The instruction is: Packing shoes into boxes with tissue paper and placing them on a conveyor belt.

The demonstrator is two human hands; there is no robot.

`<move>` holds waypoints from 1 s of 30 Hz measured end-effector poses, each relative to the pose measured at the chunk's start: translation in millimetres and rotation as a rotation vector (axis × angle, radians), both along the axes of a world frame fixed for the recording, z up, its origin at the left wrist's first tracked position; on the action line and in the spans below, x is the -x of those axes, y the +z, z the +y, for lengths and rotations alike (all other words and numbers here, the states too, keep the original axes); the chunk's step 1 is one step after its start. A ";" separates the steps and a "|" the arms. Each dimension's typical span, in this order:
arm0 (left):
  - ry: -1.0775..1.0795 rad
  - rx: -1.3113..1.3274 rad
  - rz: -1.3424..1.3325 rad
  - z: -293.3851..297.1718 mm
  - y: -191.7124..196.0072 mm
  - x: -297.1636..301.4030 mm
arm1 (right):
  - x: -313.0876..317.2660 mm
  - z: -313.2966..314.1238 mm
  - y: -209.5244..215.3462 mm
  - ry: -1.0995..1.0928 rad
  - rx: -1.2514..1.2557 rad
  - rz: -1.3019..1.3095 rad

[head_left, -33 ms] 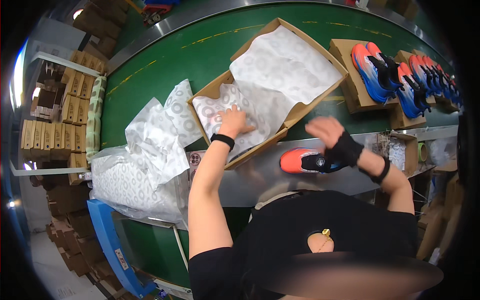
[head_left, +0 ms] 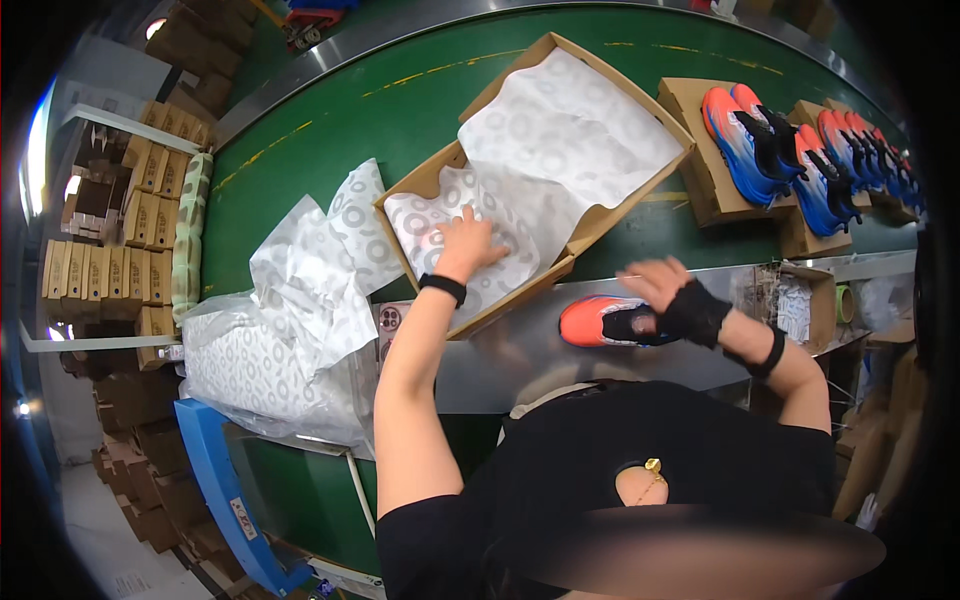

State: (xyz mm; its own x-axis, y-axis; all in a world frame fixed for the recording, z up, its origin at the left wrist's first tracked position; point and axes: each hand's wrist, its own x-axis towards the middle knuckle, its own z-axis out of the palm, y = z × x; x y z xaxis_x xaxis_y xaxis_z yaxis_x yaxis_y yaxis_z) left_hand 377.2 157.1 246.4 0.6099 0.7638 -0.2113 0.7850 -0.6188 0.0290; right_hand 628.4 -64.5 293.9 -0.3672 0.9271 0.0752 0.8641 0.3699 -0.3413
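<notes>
My left hand (head_left: 470,243) lies with fingers spread on patterned white tissue paper (head_left: 520,235) inside the near half of an opened cardboard shoebox (head_left: 612,226). A faint reddish patch shows through the paper by the fingertips; what lies beneath is hidden. More tissue covers the box's far half. My right hand (head_left: 668,287), in a black fingerless wrist wrap, hovers with its fingers stretched out and holds nothing. Under and beside it, on the metal strip, lies an orange-red running shoe (head_left: 590,322) with a dark collar. Its right end is hidden by the hand and wrap.
Crumpled tissue sheets (head_left: 315,275) rest on a plastic-wrapped paper stack (head_left: 265,360) left of the box. Several orange, black and blue shoes (head_left: 745,150) stand on boxes at the right. Green belt (head_left: 410,115) runs behind. A blue frame (head_left: 235,490) stands lower left.
My right hand has shifted slightly, with its wrist a little lower and its fingers stretched to the left over the shoe. My left hand stays pressed on the tissue, nearly unmoved.
</notes>
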 end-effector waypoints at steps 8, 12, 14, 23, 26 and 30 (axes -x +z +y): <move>-0.412 0.286 -0.738 -129.2 47.3 -17.5 | -2.9 -16.8 1.2 0.021 0.235 0.031; -0.256 0.327 -0.679 -144.4 68.2 -18.0 | 22.1 20.9 61.6 0.141 0.227 0.264; -0.088 0.351 -0.769 -138.5 93.6 -10.5 | 16.3 35.2 90.2 0.057 0.090 0.450; 0.800 1.184 -1.896 -15.2 16.3 6.2 | -225.4 -126.5 -72.5 -1.385 -0.708 0.564; 0.982 1.455 -1.141 10.4 -4.0 0.3 | -289.7 -242.2 -165.5 -1.568 -0.136 -0.243; 0.899 1.260 -0.750 18.7 -7.7 8.5 | -246.6 -228.2 -163.9 -1.376 0.446 0.556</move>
